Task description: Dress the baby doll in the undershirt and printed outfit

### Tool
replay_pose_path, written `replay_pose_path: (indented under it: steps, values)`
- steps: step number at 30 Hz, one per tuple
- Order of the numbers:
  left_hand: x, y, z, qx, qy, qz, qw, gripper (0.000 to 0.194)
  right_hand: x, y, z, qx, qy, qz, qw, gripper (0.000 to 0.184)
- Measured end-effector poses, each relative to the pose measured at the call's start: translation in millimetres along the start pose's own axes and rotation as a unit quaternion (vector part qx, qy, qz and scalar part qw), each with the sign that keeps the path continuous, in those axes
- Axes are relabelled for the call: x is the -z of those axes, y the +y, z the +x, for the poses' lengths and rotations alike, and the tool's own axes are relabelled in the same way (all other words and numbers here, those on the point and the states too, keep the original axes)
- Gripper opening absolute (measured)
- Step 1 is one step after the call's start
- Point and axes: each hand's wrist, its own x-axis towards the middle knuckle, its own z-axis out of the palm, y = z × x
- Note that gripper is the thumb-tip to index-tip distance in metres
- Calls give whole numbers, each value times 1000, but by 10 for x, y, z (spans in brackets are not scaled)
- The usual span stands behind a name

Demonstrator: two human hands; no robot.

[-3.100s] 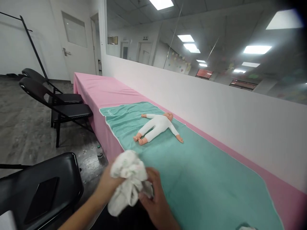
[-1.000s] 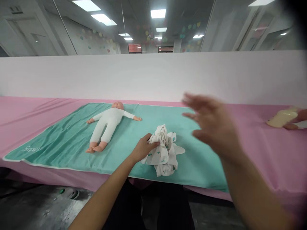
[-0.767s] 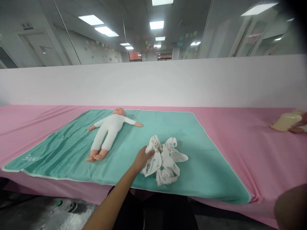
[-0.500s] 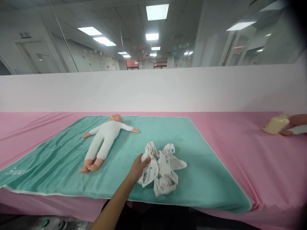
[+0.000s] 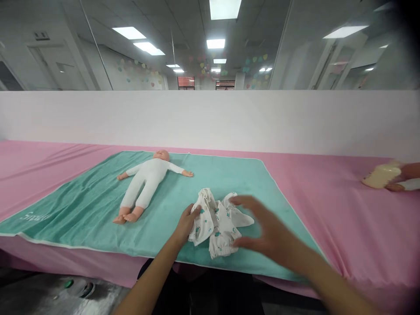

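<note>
A crumpled white baby garment (image 5: pixel 216 221) with small teal prints lies near the front edge of a teal mat (image 5: pixel 82 205). My left hand (image 5: pixel 185 223) grips the garment's left side, fingers curled into the cloth. My right hand (image 5: pixel 265 232) hovers just right of the garment, fingers spread, holding nothing and slightly blurred. A baby doll (image 5: pixel 147 181) in a white suit lies on its back on the mat, arms out, to the left of the garment.
The mat covers a long table with a pink cloth (image 5: pixel 344 210) against a white half-wall with glass above. At the far right a second doll in cream (image 5: pixel 382 175) lies on the cloth. Floor shows at the lower left.
My right hand has come back into view from the lower right and now hovers beside the garment. The left hand stays on the cloth, which has barely shifted.
</note>
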Motion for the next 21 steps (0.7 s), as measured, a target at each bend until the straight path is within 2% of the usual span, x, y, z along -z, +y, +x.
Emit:
replay_pose_path:
  steps: [2,3,5,7,10,13,16,17,18,19,21]
  values:
    - [-37,28,-100,7,-9,-54,998,37,-287,155,-130,25,-110,-88,990,76]
    - [-48,51,-151,10,-14,-69,997,39,-425,248,-188,27,-133,-125,983,69]
    - [-37,122,-235,6,-15,-69,997,40,-611,417,-265,10,-124,-160,979,38]
    - [30,223,-276,-9,9,-51,999,38,-616,526,-280,-13,-111,-159,981,15]
    - [226,402,-272,-43,91,-43,994,37,-309,557,-235,-58,-57,-122,989,14]
    - [446,565,-270,-71,144,-80,984,36,170,508,-244,-138,80,-77,984,17]
    - [568,689,-325,-69,143,-142,977,32,594,514,-384,-216,262,-42,940,23]
    - [577,722,-351,-60,141,-162,975,30,698,552,-449,-242,301,-50,921,27]
    - [573,753,-377,-50,142,-179,972,27,778,612,-515,-272,311,-72,908,29]
    - [558,781,-401,-41,147,-195,969,24,831,689,-577,-299,288,-104,904,30]
    - [510,832,-441,-32,164,-216,962,18,848,861,-674,-322,173,-191,911,31]
